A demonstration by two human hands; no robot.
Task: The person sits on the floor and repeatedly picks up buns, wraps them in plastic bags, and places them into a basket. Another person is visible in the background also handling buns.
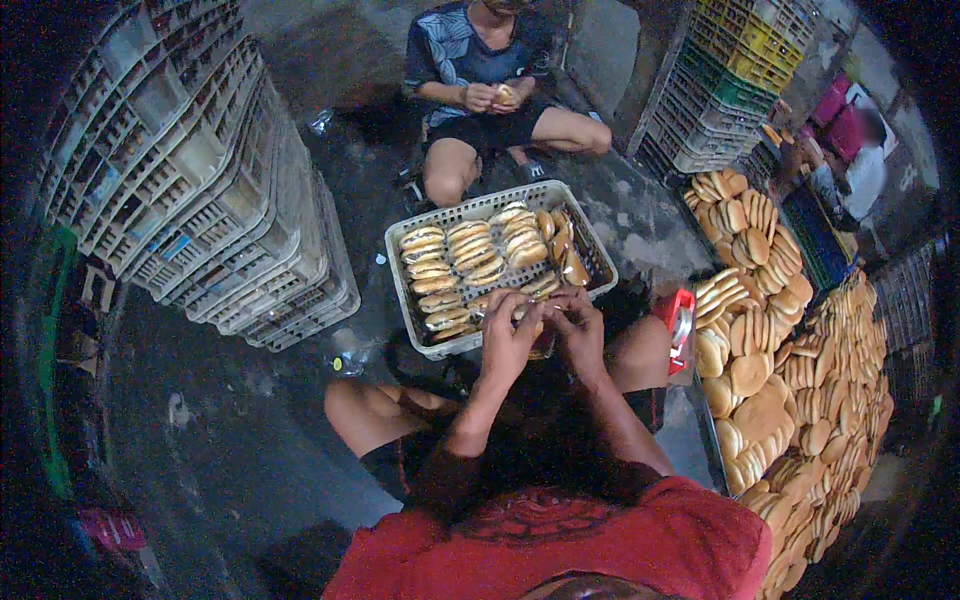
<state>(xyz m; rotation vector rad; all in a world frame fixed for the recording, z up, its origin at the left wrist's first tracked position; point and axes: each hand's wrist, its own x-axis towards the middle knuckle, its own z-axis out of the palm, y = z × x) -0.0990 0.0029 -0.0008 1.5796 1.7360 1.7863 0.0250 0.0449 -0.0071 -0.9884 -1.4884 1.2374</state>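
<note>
My left hand and my right hand meet over the near rim of a pale plastic crate. Between the fingertips is a small item that looks like a bun; the hands cover most of it. Rows of bread buns in clear wrapping fill much of the crate, standing on edge in stacks. At the crate's right end, more wrapped buns lean at odd angles. The crate's slotted floor shows between the rows.
Stacked crates rise at left, others at back right. Opposite sits a person holding a bun; another person is far right. A red dial scale stands by my right knee. Loose buns pile up at right.
</note>
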